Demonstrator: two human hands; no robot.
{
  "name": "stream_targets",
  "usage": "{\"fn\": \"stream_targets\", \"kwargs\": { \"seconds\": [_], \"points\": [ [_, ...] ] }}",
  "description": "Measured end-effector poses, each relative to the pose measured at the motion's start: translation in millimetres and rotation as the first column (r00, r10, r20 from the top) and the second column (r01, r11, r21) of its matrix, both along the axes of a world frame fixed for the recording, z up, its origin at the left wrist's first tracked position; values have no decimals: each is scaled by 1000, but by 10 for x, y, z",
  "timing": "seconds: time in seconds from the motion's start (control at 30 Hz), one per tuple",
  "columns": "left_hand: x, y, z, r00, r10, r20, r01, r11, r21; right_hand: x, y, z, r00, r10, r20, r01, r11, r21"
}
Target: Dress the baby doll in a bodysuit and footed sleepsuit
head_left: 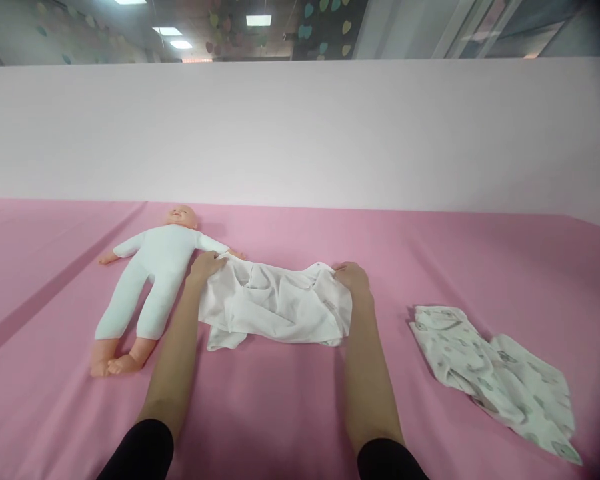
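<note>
A white cloth garment [280,303], crumpled and spread sideways, is stretched between my two hands on the pink sheet. My left hand [207,265] grips its upper left corner, close to the outstretched hand of a baby doll [165,257]. The upper right corner is pinched in my right hand [353,275]. The doll lies on its back at the left, dressed in a white bodysuit, with its head toward the wall and its feet bare. My fingertips are partly hidden by the cloth, and its exact kind cannot be made out.
Folded white baby clothes with a green print [495,380] lie on the right. Pink sheeting [280,413] with some creases covers the surface. Behind it rises a low white wall [300,133], with windows and reflected ceiling lights above.
</note>
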State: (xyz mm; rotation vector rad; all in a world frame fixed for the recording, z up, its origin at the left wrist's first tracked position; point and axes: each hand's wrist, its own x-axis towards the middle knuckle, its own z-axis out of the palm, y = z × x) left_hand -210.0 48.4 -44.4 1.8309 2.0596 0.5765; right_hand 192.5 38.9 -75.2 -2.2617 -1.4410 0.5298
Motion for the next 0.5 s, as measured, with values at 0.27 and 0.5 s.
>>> {"fn": "stream_targets", "kwargs": {
  "seconds": [0.27,0.5],
  "points": [
    [247,76,-127,997,53,-64,-49,997,58,-499,92,44,933,324,156,-343,931,122],
    [275,53,-171,963,180,-199,-162,982,100,-655,100,-17,917,333,221,-341,940,-6]
  ]
}}
